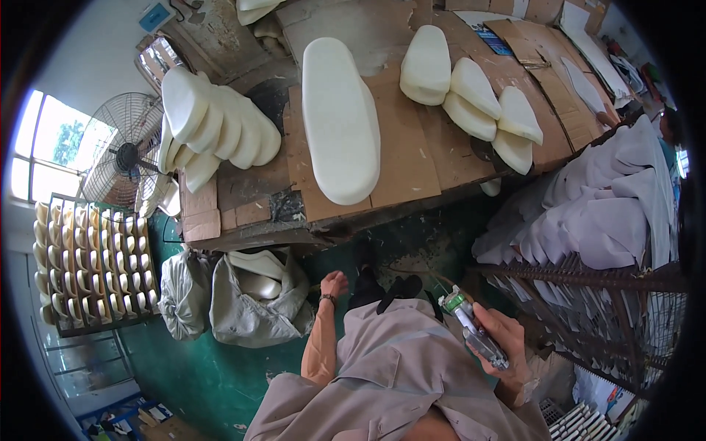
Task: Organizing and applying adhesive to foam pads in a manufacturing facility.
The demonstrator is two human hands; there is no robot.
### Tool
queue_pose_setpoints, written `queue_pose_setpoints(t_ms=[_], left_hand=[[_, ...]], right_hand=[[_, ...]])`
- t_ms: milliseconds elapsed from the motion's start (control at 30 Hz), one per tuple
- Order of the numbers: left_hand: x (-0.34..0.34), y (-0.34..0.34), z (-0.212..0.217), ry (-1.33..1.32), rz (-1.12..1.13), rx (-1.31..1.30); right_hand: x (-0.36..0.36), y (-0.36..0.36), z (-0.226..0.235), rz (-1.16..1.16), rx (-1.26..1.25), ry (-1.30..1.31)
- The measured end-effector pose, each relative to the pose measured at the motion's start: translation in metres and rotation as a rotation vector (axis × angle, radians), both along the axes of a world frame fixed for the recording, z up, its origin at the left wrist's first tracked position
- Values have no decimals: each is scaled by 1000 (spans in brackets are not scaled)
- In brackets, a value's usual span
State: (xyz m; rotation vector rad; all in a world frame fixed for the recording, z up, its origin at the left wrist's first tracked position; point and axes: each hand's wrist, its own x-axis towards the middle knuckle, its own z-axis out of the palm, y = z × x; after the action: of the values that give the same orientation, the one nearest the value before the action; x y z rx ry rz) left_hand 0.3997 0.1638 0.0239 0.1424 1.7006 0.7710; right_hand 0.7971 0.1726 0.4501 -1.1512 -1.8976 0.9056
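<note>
My right hand point(504, 339) is wrapped round a silver spray gun point(471, 325) with a green ring, held in front of my lap at the right. A thin hose trails near it. My left hand point(334, 284) hangs below the table edge, its fingers curled in, with nothing visible in it. Beyond my hands, one long cream foam pad point(340, 121) lies on the cardboard point(412, 162) covering the worktable. Neither hand touches that pad.
Stacked foam pads point(220, 121) and a wire fan point(126, 154) are at the left. More pads point(471, 95) lie at the far right. A rack of pads point(95, 264), an open sack point(254, 316) and a metal rack with pale sheets point(588, 220) flank me.
</note>
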Motion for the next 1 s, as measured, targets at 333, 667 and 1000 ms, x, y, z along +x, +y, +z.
queue_pose_setpoints(t_ms=[333,667,1000], left_hand=[[29,111,94,-172,309,550],[35,177,138,-326,454,689],[43,196,144,-564,374,901]], right_hand=[[23,-15,-1,0,-105,-42],[42,-2,4,-39,-77,-55],[22,40,4,-170,-11,24]])
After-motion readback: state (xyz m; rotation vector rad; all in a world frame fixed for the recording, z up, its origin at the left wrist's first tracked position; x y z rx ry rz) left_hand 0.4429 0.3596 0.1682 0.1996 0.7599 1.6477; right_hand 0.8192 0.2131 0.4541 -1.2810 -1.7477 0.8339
